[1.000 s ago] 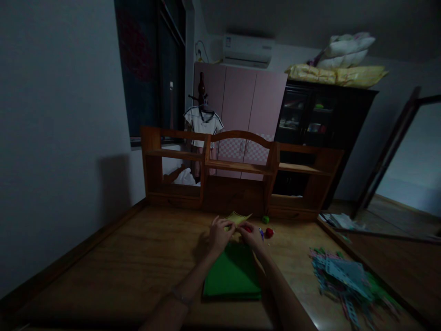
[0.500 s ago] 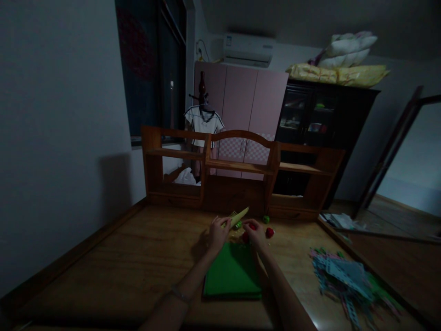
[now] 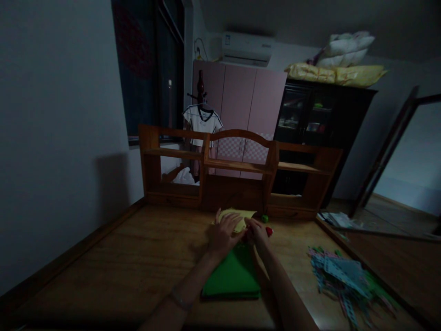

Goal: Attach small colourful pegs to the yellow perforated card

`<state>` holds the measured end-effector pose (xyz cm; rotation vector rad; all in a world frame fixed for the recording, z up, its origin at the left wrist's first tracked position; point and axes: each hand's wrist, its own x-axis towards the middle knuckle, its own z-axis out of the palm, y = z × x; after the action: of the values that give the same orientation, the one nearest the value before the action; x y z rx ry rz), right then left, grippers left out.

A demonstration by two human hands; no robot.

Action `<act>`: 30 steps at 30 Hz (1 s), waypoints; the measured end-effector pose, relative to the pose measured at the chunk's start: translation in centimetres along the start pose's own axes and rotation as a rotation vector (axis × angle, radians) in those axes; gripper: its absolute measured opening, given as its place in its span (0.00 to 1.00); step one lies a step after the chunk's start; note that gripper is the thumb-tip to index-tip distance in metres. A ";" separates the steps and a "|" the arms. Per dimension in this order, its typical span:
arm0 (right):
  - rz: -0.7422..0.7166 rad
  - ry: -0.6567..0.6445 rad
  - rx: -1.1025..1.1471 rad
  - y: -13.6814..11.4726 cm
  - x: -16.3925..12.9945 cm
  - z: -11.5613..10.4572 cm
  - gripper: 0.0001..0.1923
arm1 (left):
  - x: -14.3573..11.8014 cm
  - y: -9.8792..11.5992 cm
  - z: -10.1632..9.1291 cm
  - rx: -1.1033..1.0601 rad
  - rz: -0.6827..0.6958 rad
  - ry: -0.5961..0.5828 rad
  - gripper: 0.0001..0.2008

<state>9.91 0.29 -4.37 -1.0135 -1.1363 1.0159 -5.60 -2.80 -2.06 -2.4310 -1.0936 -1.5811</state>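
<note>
Dim room. Wooden desk [image 3: 120, 257] with a low wooden shelf unit [image 3: 237, 170] standing along its far edge. On the desk, right side, well apart from the hands: a loose pile of pale plastic strips [image 3: 344, 276]. Centre of desk: a flat green sheet [image 3: 232, 276], lying between the person's forearms. Just beyond its far edge, a yellow sheet [image 3: 237, 216], lifted at a slant near the shelf unit. Left hand [image 3: 223, 232] lies spread over the near part of the yellow sheet, fingers extended, grip flat rather than pinched. Right hand [image 3: 258, 234] just beside it; cannot tell how its grip stands. Small red piece [image 3: 269, 231] touching the right hand; small green piece [image 3: 264, 219] just behind.
</note>
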 end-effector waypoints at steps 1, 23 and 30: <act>-0.026 0.010 0.049 -0.5 -0.2 0.0 0.19 | 0.0 0.2 -0.3 -0.009 -0.039 0.052 0.19; -0.086 -0.072 -0.004 -1.9 -1.1 0.8 0.22 | -0.4 -5.3 2.7 -1.041 -0.865 0.086 0.25; -0.077 -0.042 -0.058 -1.5 -0.7 1.0 0.24 | -0.5 -5.5 3.1 -0.957 -0.818 0.043 0.23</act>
<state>9.00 -0.66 -3.00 -0.9906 -1.2362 0.9510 -6.45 2.24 -5.71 -2.4744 -1.7705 -2.9518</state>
